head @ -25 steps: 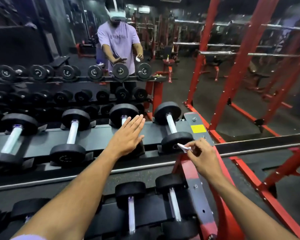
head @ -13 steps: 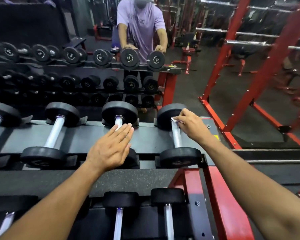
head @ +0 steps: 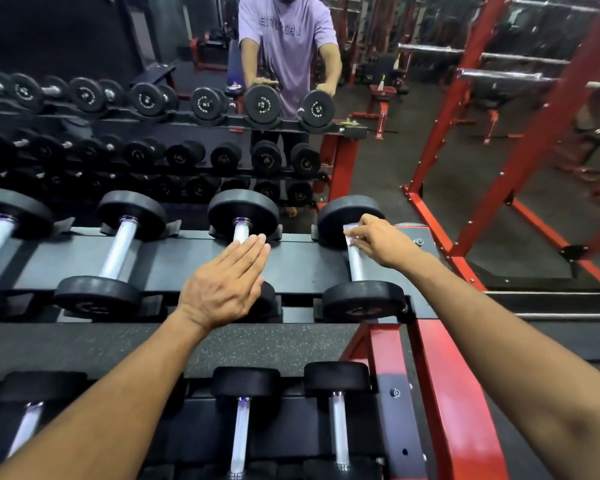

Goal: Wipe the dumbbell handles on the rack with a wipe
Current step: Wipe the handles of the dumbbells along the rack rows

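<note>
The right hand (head: 383, 242) pinches a white wipe (head: 350, 233) on the far end of the smooth metal handle (head: 355, 263) of the last dumbbell, beside the rack's red end post (head: 440, 386). One dumbbell further from the post, the left hand (head: 224, 284) lies flat, fingers straight together, covering a handle. Round black rubber weights (head: 362, 301) close each handle's ends.

Black rack (head: 174, 261) with red end frame (head: 440, 393); four dumbbells (head: 113, 252) lying crosswise in cradles on the upper shelf, more dumbbells (head: 241, 424) on the lower shelf (head: 291, 441), chrome handles pointing front to back.
</note>
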